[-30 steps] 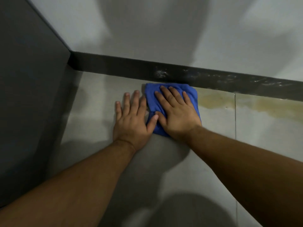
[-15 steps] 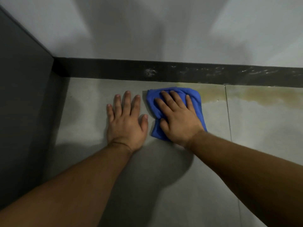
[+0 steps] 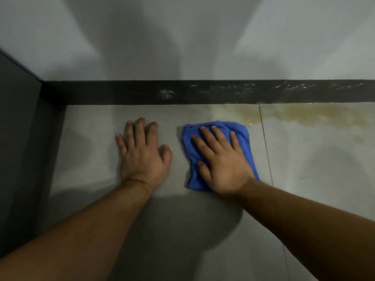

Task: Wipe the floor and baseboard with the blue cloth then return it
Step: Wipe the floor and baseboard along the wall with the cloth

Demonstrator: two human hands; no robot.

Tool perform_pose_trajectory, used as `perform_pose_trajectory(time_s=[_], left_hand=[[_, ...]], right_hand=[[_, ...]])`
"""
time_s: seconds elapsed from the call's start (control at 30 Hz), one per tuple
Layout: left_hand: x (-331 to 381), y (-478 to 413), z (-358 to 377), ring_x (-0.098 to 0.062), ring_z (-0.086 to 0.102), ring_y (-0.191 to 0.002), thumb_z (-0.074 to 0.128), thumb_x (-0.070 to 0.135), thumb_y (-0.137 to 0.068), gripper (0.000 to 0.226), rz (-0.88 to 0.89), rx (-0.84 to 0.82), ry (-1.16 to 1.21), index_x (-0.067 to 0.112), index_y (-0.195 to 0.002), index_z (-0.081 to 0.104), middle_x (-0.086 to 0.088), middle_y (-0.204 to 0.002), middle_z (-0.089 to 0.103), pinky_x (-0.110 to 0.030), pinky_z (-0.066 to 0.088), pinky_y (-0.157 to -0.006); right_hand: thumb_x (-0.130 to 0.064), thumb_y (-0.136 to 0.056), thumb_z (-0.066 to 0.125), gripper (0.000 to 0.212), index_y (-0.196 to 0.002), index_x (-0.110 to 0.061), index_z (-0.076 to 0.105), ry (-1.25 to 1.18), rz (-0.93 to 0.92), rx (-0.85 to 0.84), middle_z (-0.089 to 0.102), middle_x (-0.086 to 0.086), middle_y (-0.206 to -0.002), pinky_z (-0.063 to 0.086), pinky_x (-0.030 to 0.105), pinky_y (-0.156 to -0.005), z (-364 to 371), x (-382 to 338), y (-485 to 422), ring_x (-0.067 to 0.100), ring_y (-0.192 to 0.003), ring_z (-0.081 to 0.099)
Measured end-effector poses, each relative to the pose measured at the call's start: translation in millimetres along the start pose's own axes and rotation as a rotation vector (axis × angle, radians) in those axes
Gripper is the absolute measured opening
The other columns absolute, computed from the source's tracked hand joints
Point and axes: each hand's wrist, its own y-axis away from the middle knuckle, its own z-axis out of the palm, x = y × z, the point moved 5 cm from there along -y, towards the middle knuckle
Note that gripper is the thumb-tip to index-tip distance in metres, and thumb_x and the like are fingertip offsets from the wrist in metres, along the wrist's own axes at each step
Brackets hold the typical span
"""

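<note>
The blue cloth [image 3: 245, 142] has slid back from the dark baseboard [image 3: 121, 92] and rightward. A strip of grey floor [image 3: 91, 149] now parts it from the left hand [image 3: 142, 155], which touched it a second ago. The right hand [image 3: 223, 165] presses it flat, fingers straight and spread. The left hand lies flat on the tile. The cloth is soft, rumpled and roughly rectangular, near a yellowish stain [image 3: 304, 114].

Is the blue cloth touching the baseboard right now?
Apart. The head view shows a strip of bare floor between the blue cloth and the baseboard; the right hand presses it flat.
</note>
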Motion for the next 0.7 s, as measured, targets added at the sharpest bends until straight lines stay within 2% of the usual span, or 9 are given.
perform_pose_trajectory(time_s=[0.1, 0.17, 0.33, 0.47, 0.57, 0.7], left_hand=[[1.2, -0.4, 1.3, -0.038, 0.011, -0.156, 0.034, 0.053, -0.088, 0.073, -0.005, 0.002, -0.013, 0.021, -0.154, 0.028, -0.011, -0.167, 0.019, -0.065, 0.012, -0.124], [2.5, -0.5, 1.7, -0.038, 0.011, -0.156, 0.035, 0.053, -0.087, 0.074, -0.006, 0.003, -0.016, 0.02, -0.154, 0.029, -0.011, -0.167, 0.019, -0.065, 0.012, -0.124], [5.2, 2.0, -1.8, -0.04, 0.012, -0.156, 0.043, 0.044, -0.092, 0.07, 0.013, -0.005, -0.017, 0.016, -0.154, 0.031, -0.014, -0.167, 0.019, -0.066, 0.011, -0.123], [27.2, 1.4, -7.3, -0.034, 0.012, -0.157, 0.04, 0.044, -0.091, 0.065, 0.159, -0.018, -0.035, 0.02, -0.152, 0.035, -0.011, -0.167, 0.02, -0.064, 0.012, -0.124], [62.3, -1.2, -9.1, -0.032, 0.013, -0.157, 0.03, 0.047, -0.087, 0.069, 0.237, -0.023, 0.016, 0.023, -0.152, 0.036, -0.008, -0.168, 0.021, -0.061, 0.012, -0.125], [89.7, -4.5, 3.1, -0.031, 0.01, -0.158, 0.025, 0.047, -0.091, 0.069, 0.243, -0.061, 0.009, 0.026, -0.156, 0.028, -0.006, -0.17, 0.017, -0.059, 0.011, -0.126]], right_hand=[[-0.066, -0.101, 0.016, 0.069, -0.163, -0.039, 0.005, -0.001, -0.04, 0.002, 0.002, -0.007, -0.173, -0.01, 0.055, -0.125, -6.0, -10.2, -28.6, 0.021, -0.159, -0.004], [-0.069, -0.1, 0.012, 0.071, -0.164, -0.038, 0.004, 0.018, -0.031, 0.007, 0.001, -0.007, -0.173, -0.007, 0.055, -0.126, -12.8, -6.6, -46.7, 0.019, -0.159, -0.003], [-0.065, -0.103, 0.017, 0.069, -0.164, -0.036, 0.008, -0.022, 0.131, 0.055, 0.004, -0.007, -0.174, -0.003, 0.052, -0.127, -22.7, 32.8, -46.8, 0.018, -0.159, -0.002], [-0.059, -0.106, 0.019, 0.066, -0.165, -0.031, 0.012, -0.061, 0.215, 0.093, 0.007, -0.003, -0.173, -0.002, 0.049, -0.128, -21.4, 47.3, -17.2, 0.02, -0.159, 0.0], [-0.058, -0.106, 0.016, 0.066, -0.165, -0.028, 0.013, -0.028, 0.19, 0.084, 0.009, 0.0, -0.173, 0.0, 0.052, -0.128, -11.1, 37.9, 9.4, 0.023, -0.159, 0.001], [-0.06, -0.104, 0.013, 0.067, -0.164, -0.031, 0.014, -0.011, 0.115, 0.049, 0.008, -0.001, -0.173, -0.004, 0.054, -0.127, -6.3, 34.0, 11.6, 0.024, -0.159, 0.001]])
